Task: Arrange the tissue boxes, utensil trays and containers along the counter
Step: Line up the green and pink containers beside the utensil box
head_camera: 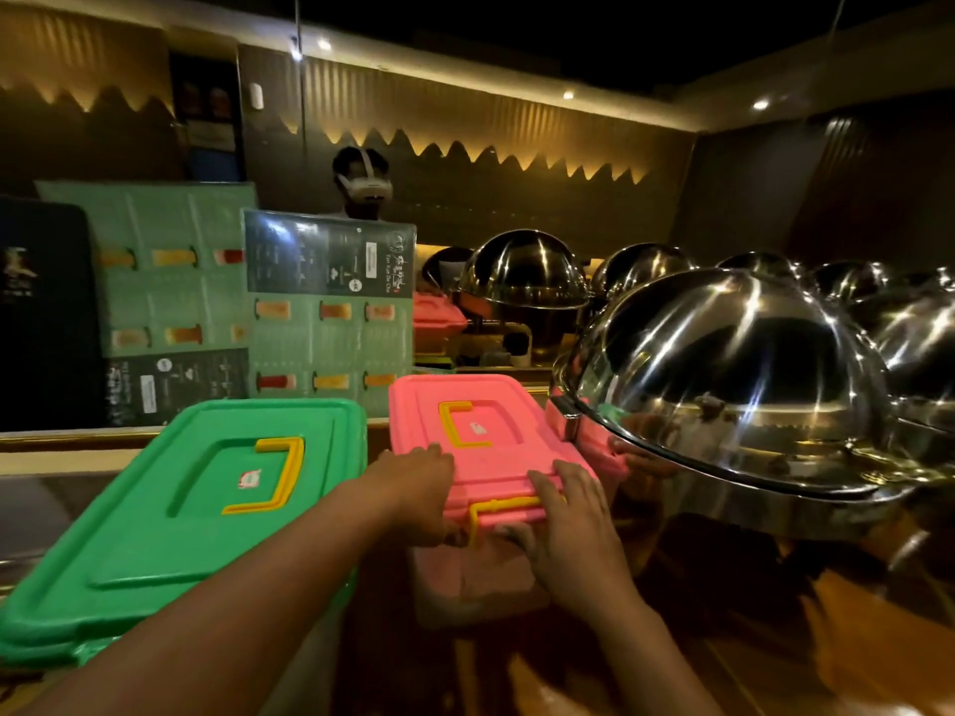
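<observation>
- Both hands are on the near end of the pink box [486, 447]: the left hand [413, 488] curls over its near left corner, and the right hand [563, 514] lies flat across the near edge, fingers beside the yellow latch [496, 509].
- Neither hand is closed into a full grip; both press and cup the lid rim.
- The pink box lies straight ahead of the hands, its long axis running away from the person, far end toward the menu boards [330, 302].
- Either hand is equally near, so a push or slide would take both.
- The green box [175, 503] sits just left of it, close alongside.
- A steel dome [734, 374] crowds the pink box's right side; sliding right looks blocked.
- All rest on the desk [852, 612].
</observation>
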Action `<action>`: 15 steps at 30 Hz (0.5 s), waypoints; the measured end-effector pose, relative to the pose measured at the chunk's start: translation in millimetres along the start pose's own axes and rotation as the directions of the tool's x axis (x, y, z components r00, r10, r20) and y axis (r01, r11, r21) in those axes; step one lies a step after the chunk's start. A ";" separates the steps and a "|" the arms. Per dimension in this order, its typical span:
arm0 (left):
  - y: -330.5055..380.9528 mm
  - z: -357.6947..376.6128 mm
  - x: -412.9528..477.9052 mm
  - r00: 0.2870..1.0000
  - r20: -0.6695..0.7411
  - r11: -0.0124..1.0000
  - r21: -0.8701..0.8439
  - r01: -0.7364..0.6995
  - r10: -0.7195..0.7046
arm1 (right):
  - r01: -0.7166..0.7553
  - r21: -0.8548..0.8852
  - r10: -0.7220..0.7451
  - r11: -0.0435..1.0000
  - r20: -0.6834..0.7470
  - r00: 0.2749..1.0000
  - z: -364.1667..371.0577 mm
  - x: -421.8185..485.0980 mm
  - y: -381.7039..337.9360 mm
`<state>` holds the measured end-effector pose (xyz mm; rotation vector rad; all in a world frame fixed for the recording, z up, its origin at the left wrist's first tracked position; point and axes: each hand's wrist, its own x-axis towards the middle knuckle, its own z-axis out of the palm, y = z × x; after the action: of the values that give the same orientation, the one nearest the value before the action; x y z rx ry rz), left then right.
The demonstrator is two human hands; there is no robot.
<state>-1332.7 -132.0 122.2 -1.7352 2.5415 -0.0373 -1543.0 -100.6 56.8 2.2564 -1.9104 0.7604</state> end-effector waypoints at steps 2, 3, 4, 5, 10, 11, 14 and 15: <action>-5.4 1.5 8.3 1.000 0.003 1.000 -0.010 0.015 -0.015 | 0.004 0.016 -0.004 1.000 0.001 1.000 2.0 10.7 -1.3; -8.0 2.0 12.2 1.000 0.002 1.000 -0.014 0.021 -0.021 | 0.006 0.020 -0.006 1.000 0.006 1.000 3.2 15.9 -1.4; -10.2 2.1 15.5 1.000 0.000 1.000 -0.016 0.027 -0.027 | 0.006 0.024 -0.006 1.000 0.008 1.000 4.7 20.4 -1.1; -12.3 2.4 18.4 0.999 0.000 0.999 -0.022 0.033 -0.033 | 0.006 0.025 -0.006 1.000 0.005 1.000 6.4 24.4 -0.6; -19.9 2.4 27.1 0.999 0.010 0.994 -0.094 0.054 -0.053 | 0.001 0.018 -0.001 1.000 0.009 1.000 15.3 39.7 -1.5; -20.7 2.0 28.2 0.998 0.015 0.994 -0.096 0.054 -0.053 | 0.000 0.019 0.000 1.000 0.009 1.000 16.2 41.8 -1.9; -22.0 0.2 32.7 0.998 0.034 0.995 -0.086 0.052 -0.049 | -0.002 0.014 0.002 1.000 0.000 1.000 20.0 45.6 -0.7; -22.1 -0.2 33.9 0.998 0.043 0.995 -0.083 0.052 -0.049 | 0.001 0.015 0.000 1.000 -0.012 1.000 21.5 45.8 0.3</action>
<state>-1324.5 -171.6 122.4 -1.8101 2.5047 0.1036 -1532.2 -150.0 57.3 2.2556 -1.9052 0.7884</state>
